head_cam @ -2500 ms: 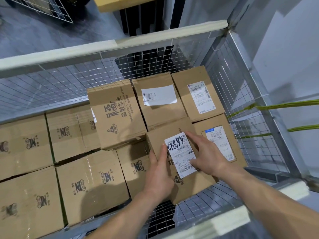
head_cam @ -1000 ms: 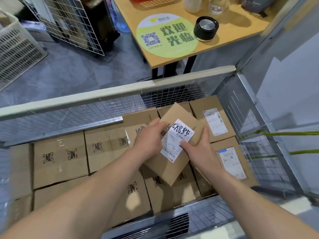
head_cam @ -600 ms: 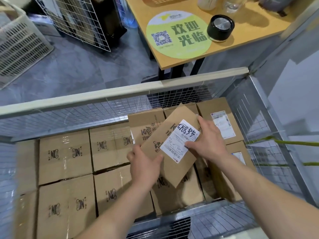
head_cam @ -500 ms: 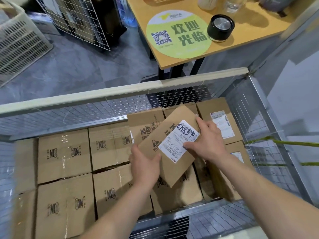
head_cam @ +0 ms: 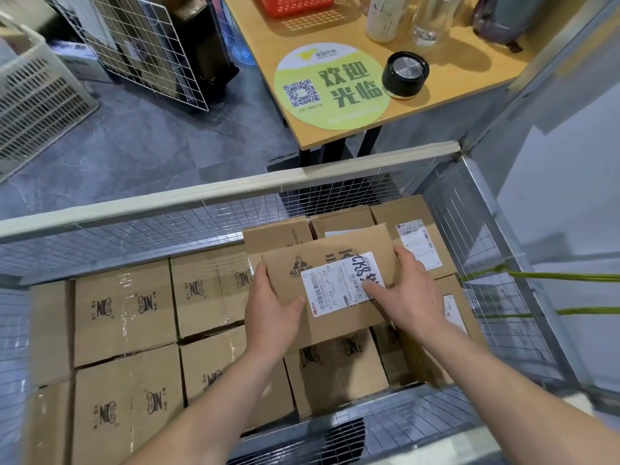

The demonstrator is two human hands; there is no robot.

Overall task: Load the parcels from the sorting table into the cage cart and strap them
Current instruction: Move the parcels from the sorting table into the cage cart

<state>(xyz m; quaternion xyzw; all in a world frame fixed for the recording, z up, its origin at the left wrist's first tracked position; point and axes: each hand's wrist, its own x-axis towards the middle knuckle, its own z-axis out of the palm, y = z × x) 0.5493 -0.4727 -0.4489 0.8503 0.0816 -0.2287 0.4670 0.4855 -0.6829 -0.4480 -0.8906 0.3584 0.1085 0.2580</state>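
I hold a brown cardboard parcel (head_cam: 339, 263) with a white shipping label inside the wire cage cart (head_cam: 221, 193). My left hand (head_cam: 271, 313) grips its left edge, thumb on top. On the right side, my right hand (head_cam: 407, 290) grips the parcel with its fingers over the label. The parcel lies roughly level above other boxes at the cart's right end. Several taped brown boxes (head_cam: 124, 310) fill the left and middle of the cart. Labelled parcels (head_cam: 412, 229) sit at the far right corner.
Beyond the cart's far rail stands a wooden table (head_cam: 446, 95) with a round green sticker (head_cam: 330, 87), a black lid, bottles and a red basket. Green straps (head_cam: 567, 276) run from the right mesh wall. Wire racks and a white crate (head_cam: 37, 95) stand at the left.
The parcel has turned from a diagonal tilt to lie squarer and flatter. My right hand slid down over the label, and my left hand shifted along the left edge.
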